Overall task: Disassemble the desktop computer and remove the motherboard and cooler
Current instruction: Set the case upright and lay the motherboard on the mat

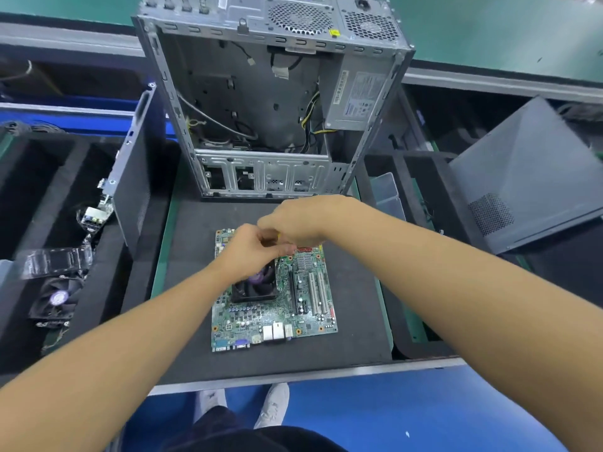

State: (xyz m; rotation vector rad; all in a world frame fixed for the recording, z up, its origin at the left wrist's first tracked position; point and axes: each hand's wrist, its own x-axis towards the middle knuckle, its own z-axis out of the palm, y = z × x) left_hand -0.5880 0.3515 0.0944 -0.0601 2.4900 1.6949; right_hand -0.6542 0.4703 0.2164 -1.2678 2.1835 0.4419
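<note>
The green motherboard (274, 308) lies flat on the black mat (352, 308), with the black cooler (254, 288) and its fan mounted on the board's left half. My left hand (251, 249) hovers over the cooler's far edge, fingers curled and pinched together. Touching it from the right is my right hand (303, 220), bent down at the wrist with its fingers curled under. A sliver of a yellow thing (279, 236) shows between the two hands; the rest is hidden. The opened, emptied computer case (267, 102) stands behind the board.
A removed side panel (133, 177) leans at the left beside a foam tray holding a spare fan (57, 298) and brackets. Another dark panel (528, 177) lies at the right. Loose cables and the power supply (355, 96) remain inside the case.
</note>
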